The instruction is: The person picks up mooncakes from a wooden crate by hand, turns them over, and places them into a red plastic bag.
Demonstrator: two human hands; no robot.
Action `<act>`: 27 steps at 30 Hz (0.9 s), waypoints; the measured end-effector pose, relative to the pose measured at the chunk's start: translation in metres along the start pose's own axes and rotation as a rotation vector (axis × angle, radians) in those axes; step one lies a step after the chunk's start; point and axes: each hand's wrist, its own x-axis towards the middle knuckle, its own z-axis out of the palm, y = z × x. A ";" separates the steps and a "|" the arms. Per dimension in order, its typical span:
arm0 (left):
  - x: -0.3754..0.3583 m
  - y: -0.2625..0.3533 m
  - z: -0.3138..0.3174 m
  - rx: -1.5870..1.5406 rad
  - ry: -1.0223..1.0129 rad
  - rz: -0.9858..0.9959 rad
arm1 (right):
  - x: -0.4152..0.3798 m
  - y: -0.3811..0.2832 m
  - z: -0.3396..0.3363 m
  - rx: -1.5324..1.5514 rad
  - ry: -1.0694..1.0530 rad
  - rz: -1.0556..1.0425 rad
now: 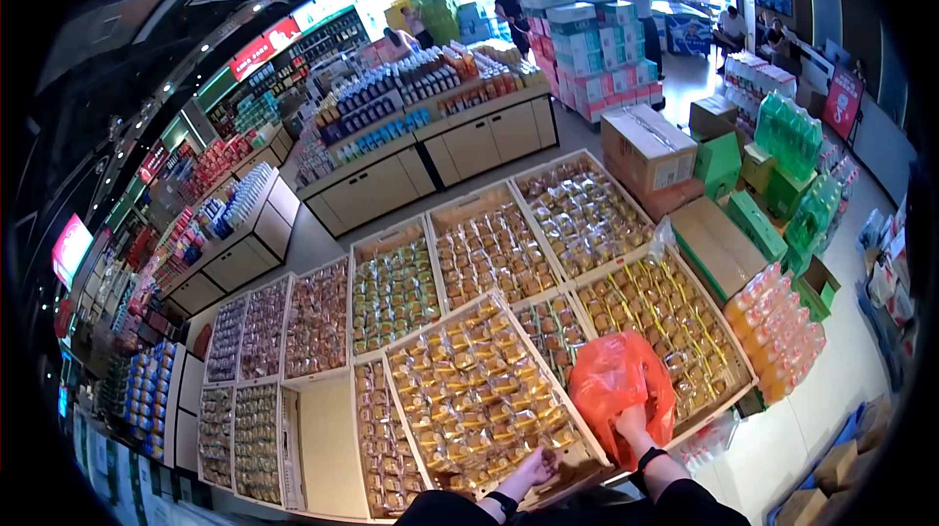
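My right hand [632, 422] is partly inside a red plastic bag [620, 369], and its fingers are hidden by the bag. The bag rests over the lower right trays, beside yellow-striped packets [665, 311]. My left hand [536, 467] is at the lower edge of a tilted wooden tray [543, 369] filled with small wrapped yellow-brown packets [469, 389]. Its fingers are closed near a small dark reddish item, too small to name. Both wrists wear dark bands.
More trays of wrapped packets [391, 296] stretch left and behind. At right stand a cardboard box [646, 149], green bottles [785, 135] and orange bottle packs [773, 330]. Shelves of bottles [391, 100] and several people, one in dark clothes [510, 9], are farther back.
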 end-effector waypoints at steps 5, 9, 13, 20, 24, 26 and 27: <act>-0.033 -0.007 0.045 0.974 -0.037 0.434 | 0.003 0.000 0.003 -0.256 -0.166 0.016; -0.041 0.003 0.060 1.534 -0.071 0.656 | 0.003 0.004 0.011 -0.301 -0.072 0.032; -0.016 0.015 0.048 1.498 -0.026 0.640 | 0.003 -0.018 -0.024 -0.190 -0.239 0.177; -0.008 0.022 0.039 1.520 -0.182 0.704 | -0.010 -0.040 -0.103 -0.031 0.073 -0.054; -0.057 0.030 0.064 1.428 -0.274 0.711 | -0.022 -0.055 -0.159 0.214 0.238 -0.013; -0.083 0.034 0.081 1.387 -0.350 0.899 | -0.012 -0.040 -0.164 0.480 0.218 0.001; -0.093 0.035 0.089 1.346 -0.367 0.943 | -0.006 -0.036 -0.166 0.595 0.231 -0.009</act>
